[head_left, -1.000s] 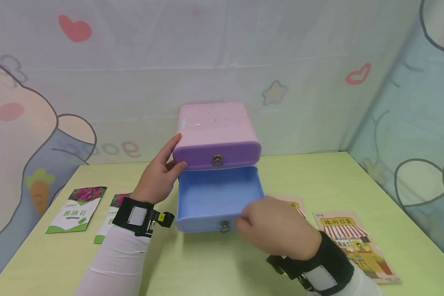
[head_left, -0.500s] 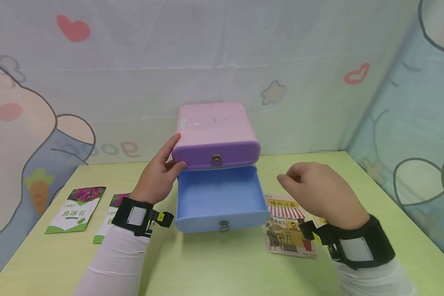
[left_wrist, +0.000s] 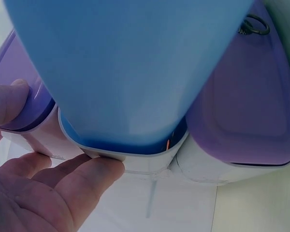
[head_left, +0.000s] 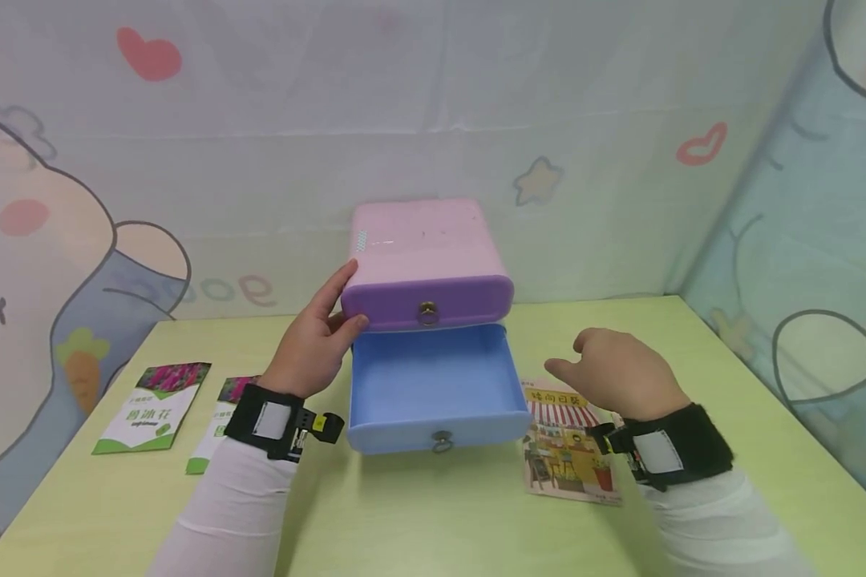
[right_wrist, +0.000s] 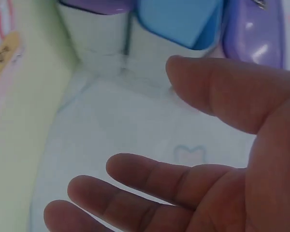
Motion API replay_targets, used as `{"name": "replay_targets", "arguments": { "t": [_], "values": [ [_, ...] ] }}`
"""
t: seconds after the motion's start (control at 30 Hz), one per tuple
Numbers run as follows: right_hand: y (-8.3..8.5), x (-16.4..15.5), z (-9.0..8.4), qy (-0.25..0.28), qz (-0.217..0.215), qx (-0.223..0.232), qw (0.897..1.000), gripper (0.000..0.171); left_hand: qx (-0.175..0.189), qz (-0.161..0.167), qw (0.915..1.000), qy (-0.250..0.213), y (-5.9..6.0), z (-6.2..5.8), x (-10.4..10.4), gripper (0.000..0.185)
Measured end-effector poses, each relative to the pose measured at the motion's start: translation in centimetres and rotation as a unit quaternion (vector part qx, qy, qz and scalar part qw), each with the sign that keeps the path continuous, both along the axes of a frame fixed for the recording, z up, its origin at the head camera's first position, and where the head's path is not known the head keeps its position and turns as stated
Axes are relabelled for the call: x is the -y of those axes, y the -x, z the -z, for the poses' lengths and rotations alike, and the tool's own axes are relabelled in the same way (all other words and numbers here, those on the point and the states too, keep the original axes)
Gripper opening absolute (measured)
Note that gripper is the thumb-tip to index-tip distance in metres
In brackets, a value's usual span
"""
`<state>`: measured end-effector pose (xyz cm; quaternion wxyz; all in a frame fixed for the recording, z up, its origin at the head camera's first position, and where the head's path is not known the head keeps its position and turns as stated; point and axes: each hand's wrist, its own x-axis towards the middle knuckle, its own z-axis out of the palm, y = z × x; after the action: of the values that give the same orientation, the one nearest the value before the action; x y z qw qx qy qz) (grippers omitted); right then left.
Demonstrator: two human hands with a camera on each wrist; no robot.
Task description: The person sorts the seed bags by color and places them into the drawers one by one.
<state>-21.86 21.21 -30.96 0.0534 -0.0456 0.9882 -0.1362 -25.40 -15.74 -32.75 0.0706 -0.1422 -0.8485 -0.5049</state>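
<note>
A pink two-drawer box (head_left: 422, 240) stands at the table's middle. Its upper purple drawer (head_left: 426, 300) is pushed in. The lower blue drawer (head_left: 433, 385) is pulled out and looks empty, its ring pull (head_left: 442, 440) facing me. My left hand (head_left: 335, 308) grips the box's left front corner, thumb on the purple drawer front and fingers along the side. The left wrist view shows the thumb (left_wrist: 9, 101) and fingers (left_wrist: 92, 169) against the casing. My right hand (head_left: 573, 357) hovers with relaxed fingers, holding nothing, above an illustrated packet (head_left: 563, 449) right of the blue drawer.
Two green-and-white seed packets (head_left: 151, 405) (head_left: 212, 433) lie at the left, the nearer one partly under my left wrist. The yellow-green table (head_left: 433, 521) is walled by cartoon-printed cloth at the back and right.
My right hand left the blue drawer's front, swung right and sank over the illustrated packet. The second packet at the right is now hidden by my arm. The left hand stayed put.
</note>
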Motion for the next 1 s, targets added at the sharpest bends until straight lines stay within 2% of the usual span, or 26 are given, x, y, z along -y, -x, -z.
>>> {"name": "replay_targets", "arguments": {
  "t": [0.27,0.4,0.77,1.0],
  "values": [
    [0.3,-0.6,2.0,-0.027,0.004,0.051,0.998,0.058,-0.003,0.005,1.0000,-0.005,0.0,-0.1,-0.1,0.075],
    [0.0,-0.6,3.0,-0.038,0.012,0.060,0.997,0.052,0.001,0.005,0.9999,-0.009,-0.1,-0.1,-0.1,0.075],
    [-0.8,-0.2,4.9,-0.088,0.002,0.063,0.994,0.067,0.002,0.006,0.9999,-0.014,-0.2,-0.2,-0.3,0.075],
    [-0.8,0.2,5.6,-0.084,0.014,0.065,0.994,0.067,0.003,0.006,0.9999,-0.016,-0.2,-0.1,-0.2,0.075]
  ]
}}
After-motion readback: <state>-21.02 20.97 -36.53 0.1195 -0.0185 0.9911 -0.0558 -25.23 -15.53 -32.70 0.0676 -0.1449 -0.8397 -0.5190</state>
